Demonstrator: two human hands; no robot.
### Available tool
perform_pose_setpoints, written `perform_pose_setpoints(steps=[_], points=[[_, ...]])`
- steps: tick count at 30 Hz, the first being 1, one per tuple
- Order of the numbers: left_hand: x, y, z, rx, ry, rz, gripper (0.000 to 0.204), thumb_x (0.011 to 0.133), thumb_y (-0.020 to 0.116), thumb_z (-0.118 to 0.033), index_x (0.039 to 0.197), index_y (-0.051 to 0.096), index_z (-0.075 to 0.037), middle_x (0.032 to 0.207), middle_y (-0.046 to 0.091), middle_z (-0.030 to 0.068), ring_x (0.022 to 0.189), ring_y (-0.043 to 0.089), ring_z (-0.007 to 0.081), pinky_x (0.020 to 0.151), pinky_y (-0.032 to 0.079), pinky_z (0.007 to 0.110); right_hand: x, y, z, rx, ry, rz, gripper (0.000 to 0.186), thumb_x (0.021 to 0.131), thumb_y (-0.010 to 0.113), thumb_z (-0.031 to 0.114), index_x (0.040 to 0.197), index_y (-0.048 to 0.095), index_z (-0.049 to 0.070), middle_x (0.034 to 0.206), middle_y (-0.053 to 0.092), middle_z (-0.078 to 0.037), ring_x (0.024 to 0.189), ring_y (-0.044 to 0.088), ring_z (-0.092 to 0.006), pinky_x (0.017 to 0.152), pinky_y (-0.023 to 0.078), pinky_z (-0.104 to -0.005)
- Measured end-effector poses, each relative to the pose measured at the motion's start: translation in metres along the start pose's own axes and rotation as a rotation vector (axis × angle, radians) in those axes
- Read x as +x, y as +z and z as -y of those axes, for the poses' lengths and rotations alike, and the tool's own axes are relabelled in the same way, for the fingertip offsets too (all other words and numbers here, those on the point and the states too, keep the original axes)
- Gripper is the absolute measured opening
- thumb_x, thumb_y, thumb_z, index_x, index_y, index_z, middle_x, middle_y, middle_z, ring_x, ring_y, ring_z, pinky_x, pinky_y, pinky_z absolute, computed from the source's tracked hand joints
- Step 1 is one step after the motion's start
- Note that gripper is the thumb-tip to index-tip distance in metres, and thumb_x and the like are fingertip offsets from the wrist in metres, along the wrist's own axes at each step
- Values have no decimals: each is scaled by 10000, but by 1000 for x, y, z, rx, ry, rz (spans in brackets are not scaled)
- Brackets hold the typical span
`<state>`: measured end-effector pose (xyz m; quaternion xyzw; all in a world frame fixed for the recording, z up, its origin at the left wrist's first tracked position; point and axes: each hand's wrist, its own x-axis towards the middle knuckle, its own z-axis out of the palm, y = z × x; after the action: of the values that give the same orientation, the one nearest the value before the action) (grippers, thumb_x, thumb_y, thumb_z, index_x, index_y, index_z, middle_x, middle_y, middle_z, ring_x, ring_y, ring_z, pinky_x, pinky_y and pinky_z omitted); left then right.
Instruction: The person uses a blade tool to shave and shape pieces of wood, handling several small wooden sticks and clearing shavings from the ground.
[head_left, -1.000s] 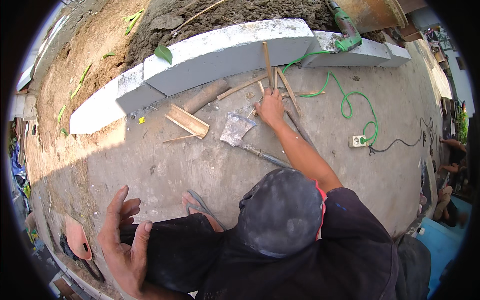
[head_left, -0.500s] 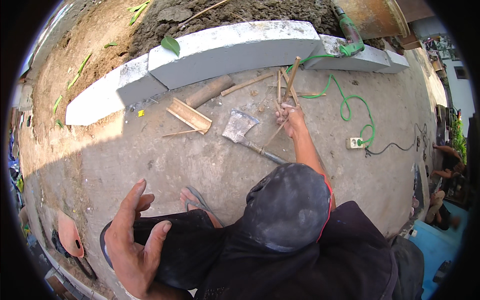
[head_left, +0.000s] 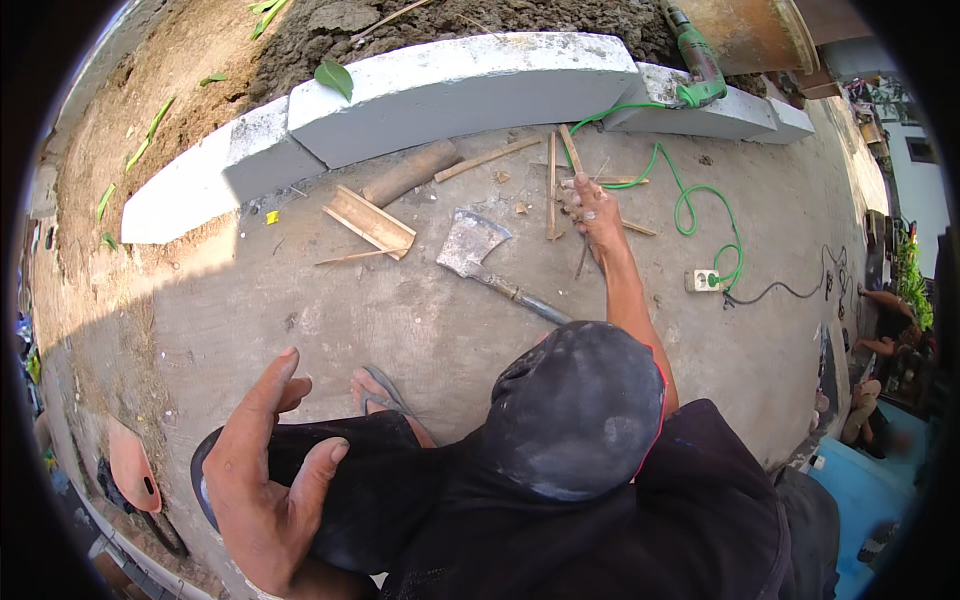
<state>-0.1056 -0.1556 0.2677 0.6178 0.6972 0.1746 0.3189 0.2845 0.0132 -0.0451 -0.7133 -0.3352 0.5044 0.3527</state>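
My right hand (head_left: 598,218) reaches down to the concrete ground, fingers closed around a thin wooden strip (head_left: 569,145). More strips lie about it: an upright-lying one (head_left: 551,195) to its left, another (head_left: 636,228) partly hidden under the hand. Nearer me, my left hand (head_left: 268,480) hovers by my dark-trousered left knee with fingers and thumb spread and nothing in it. Between the two lies a tool with a broad flat metal blade (head_left: 470,243), its handle running under a dusty black rounded cloth shape (head_left: 575,410) with a red edge.
Pale blocks (head_left: 460,105) form a low border with soil (head_left: 340,35) behind. A green power drill (head_left: 700,65) rests on them, its cable (head_left: 690,215) running to a socket block (head_left: 703,281). Split bamboo (head_left: 370,222) and a round length (head_left: 410,175) lie left. Another person (head_left: 900,320) is far right.
My right hand has shifted slightly right and downward, and the strip in it has tipped left from a more upright slant. My left hand stays spread, nearly in place.
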Motion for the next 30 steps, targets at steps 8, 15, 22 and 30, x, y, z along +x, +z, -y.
perform_pose_setpoints(steps=[8,15,22,30], points=[[9,1,5,77,-12,22,711,783,883,-175,1424,611,-31,1118,750,217,1029,745,348,917,560,397,-25,23,89,-504,-780,-162,275,845,807,155,1075,764,10,928,651,-127,800,659,-252,730,520,-374],[18,7,-6,103,105,68,717,777,885,-198,1426,616,-53,1108,749,200,1028,735,364,880,568,391,76,83,321,-657,-1453,-383,381,878,725,221,1158,739,-37,1122,724,-291,1118,668,-441,990,521,-481],[-3,-13,-19,98,70,161,741,794,883,-250,1423,593,12,1120,745,240,1043,742,386,931,557,400,70,134,181,-730,-1463,-262,243,943,712,206,1128,713,49,1092,718,-117,1040,681,-312,888,551,-435],[-3,-4,-16,47,-50,122,750,839,851,-326,1442,578,27,1153,728,245,1088,712,351,980,528,417,101,110,-47,-1178,-1034,-40,267,944,555,100,1143,731,68,1210,672,-155,1250,613,-330,1159,402,-546]])
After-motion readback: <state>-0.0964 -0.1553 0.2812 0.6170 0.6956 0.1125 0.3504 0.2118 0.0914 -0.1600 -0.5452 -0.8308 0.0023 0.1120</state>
